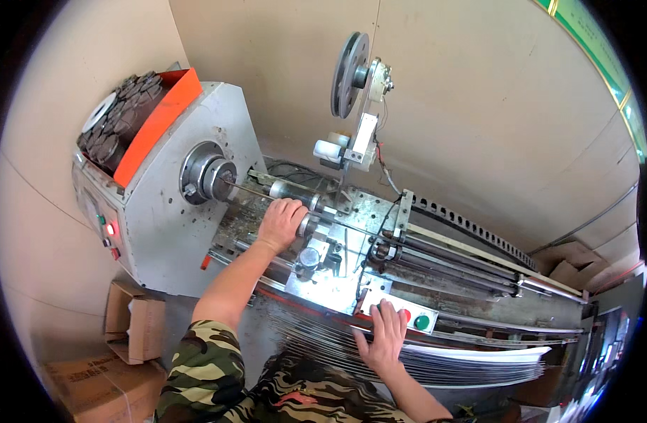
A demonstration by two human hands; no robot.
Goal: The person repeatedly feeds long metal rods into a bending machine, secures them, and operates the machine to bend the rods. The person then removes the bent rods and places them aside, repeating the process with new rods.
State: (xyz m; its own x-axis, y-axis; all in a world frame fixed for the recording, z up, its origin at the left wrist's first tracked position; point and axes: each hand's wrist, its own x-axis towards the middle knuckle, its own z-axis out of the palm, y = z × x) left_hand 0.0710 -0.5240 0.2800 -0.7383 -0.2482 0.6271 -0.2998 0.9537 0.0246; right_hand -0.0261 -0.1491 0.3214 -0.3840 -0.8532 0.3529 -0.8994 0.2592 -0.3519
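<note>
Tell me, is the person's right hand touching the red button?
Touching. In the head view the right hand lies flat on the small white control panel, its fingertips covering most of the red button; the green button beside it stays uncovered.

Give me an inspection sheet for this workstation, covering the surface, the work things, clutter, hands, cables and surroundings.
Surface: grimy grey metal machine bed with long rails running to the right.
Job's things: thin steel shaft leading out of the round silver chuck; white control panel with a green round button.
Clutter: stack of dark round discs in the orange-edged tray on top of the housing; bundle of long thin metal rods along the front.
Hands: left hand rests on the shaft area; right hand lies flat on the control panel.
Cables: thin wires hang below the grey pulley wheel.
Surroundings: beige wall boards; open brown cardboard boxes on the floor at left.
</note>
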